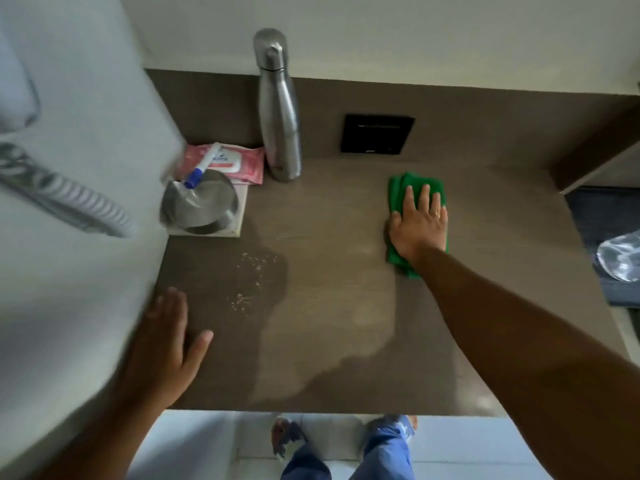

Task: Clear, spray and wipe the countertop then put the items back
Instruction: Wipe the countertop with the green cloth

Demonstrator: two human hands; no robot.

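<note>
From the head view, the right hand point(419, 223) lies flat with fingers spread and straight, pressing one folded green cloth point(415, 183) onto the brown wood-grain countertop point(346, 306) at its far right. The left hand point(166, 344) rests palm-down, fingers relaxed and holding nothing, at the near left edge against a white wall point(86, 237). At the back left stand one tall steel bottle point(280, 126), one steel bowl point(202, 206) bearing one blue-capped marker point(204, 164), and one pink wipes packet point(239, 162). Pale crumbs point(251, 282) lie between the hands.
</note>
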